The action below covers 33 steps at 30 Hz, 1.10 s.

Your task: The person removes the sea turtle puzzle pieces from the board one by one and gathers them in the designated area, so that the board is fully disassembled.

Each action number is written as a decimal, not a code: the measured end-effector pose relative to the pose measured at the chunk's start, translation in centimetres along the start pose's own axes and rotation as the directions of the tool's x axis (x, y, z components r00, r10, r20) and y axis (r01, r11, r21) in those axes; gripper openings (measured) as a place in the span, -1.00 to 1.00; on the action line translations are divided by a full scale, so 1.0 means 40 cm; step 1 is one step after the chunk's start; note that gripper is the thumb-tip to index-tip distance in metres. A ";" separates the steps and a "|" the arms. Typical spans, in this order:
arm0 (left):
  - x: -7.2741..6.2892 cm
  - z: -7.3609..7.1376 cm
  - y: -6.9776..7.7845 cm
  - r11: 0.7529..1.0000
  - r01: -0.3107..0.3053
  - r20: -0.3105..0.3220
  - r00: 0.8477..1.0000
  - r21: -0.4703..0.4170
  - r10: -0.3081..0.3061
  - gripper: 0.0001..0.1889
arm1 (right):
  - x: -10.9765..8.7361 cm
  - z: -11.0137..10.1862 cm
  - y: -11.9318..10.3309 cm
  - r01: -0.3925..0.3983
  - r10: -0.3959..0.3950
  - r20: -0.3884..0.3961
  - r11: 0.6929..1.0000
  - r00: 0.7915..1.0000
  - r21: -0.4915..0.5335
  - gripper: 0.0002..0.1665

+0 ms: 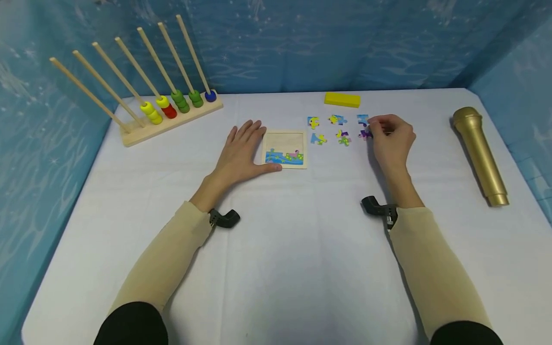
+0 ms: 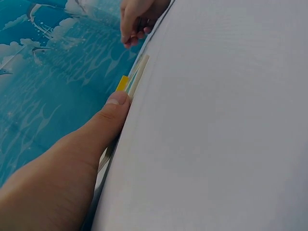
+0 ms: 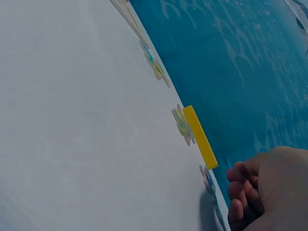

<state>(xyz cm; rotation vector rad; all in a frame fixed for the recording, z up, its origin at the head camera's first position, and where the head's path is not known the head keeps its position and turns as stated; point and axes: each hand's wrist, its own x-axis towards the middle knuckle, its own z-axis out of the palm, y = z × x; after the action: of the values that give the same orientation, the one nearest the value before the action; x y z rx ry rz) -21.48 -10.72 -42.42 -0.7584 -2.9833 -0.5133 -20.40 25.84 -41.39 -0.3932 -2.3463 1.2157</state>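
My left hand (image 1: 243,151) lies at the left side of a small wooden puzzle tray (image 1: 284,135), its thumb along the tray's front edge. A strip of joined picture pieces (image 1: 284,157) fills the tray's lower part; bare wood shows above it. In the left wrist view the thumb (image 2: 108,122) touches the tray's edge. My right hand (image 1: 393,141) hovers with loosely bent fingers beside the rightmost loose puzzle pieces (image 1: 364,134), and no piece shows between its fingers. In the right wrist view its curled fingers (image 3: 237,190) appear beside a piece (image 3: 208,179).
Several more loose pieces (image 1: 318,139) lie right of the tray. Behind them is a yellow block (image 1: 342,99). A wooden bead rack (image 1: 172,125) with tall rods stands back left, and a gold microphone-shaped object (image 1: 480,155) lies at the right. A blue curtain (image 1: 302,48) borders the table.
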 end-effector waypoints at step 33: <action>-0.001 0.003 -0.003 1.000 -0.029 -0.027 0.999 -0.007 0.029 0.19 | -0.244 0.244 -0.188 0.452 -0.474 0.348 0.880 0.809 0.146 -0.84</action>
<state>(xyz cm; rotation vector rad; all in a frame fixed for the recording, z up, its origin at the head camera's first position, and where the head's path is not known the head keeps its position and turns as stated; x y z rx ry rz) -21.49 -10.82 -42.58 -0.7877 -2.9425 -0.5289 -17.51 10.44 -42.72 0.4617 -2.4951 1.1798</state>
